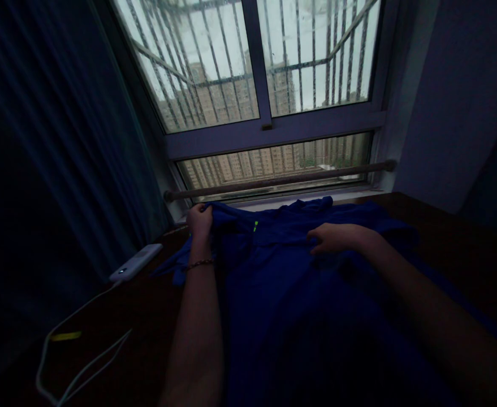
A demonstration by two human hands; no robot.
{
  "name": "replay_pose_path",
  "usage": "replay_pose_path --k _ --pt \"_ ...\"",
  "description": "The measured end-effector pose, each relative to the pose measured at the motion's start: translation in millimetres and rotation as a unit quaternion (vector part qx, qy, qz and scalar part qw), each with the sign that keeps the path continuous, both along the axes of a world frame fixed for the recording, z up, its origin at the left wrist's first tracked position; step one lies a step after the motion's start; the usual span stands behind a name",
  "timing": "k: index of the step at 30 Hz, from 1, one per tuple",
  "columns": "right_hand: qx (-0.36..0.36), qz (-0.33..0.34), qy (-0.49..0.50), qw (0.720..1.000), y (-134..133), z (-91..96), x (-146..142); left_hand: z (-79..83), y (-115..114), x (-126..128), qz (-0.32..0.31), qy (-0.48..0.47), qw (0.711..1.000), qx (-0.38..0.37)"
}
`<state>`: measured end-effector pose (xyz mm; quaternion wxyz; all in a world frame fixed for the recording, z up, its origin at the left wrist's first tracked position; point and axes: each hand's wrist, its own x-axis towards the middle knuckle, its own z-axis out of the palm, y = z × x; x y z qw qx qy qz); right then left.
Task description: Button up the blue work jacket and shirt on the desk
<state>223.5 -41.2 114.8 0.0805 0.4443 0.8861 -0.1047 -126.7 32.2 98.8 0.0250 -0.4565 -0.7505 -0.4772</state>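
Note:
A dark blue shirt point(269, 282) lies spread over a dark wooden surface, its far edge close to the window. A small bright yellow-green mark point(255, 226) shows near its upper part. My left hand point(199, 219), with a braided bracelet on the wrist, is closed on the shirt's far left edge and lifts it slightly. Part of the cloth hangs to the left of that wrist. Over the right part of the shirt is my right hand point(333, 237), fingers bent and a little apart, close to or touching the fabric. Deep shadow hides the shirt's near part.
A white power strip point(137, 262) with a white cable point(44, 356) lies at the left, near a yellow strip point(65, 336). Blue curtains point(74, 141) hang beside it. Ahead, a rail point(282, 181) crosses the barred window point(269, 121). A wall point(452, 102) stands right.

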Motion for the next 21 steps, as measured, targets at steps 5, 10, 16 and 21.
replay_pose_path --k 5,10,16,21 --pt "0.005 -0.015 0.016 1.000 4 -2.9 3 38.2 -43 98 -0.476 -0.145 0.867 0.037" --pt "0.012 -0.044 0.033 0.998 8 -2.0 11 41.9 -60 125 -0.610 -0.067 0.774 -0.156" --pt "0.008 -0.045 0.048 0.998 0 1.6 6 12.0 -18 81 -0.282 0.155 0.909 -0.265" --pt "0.009 -0.014 0.065 0.998 -3 -7.5 -7 -7.1 -20 91 -0.375 0.048 0.814 -0.441"
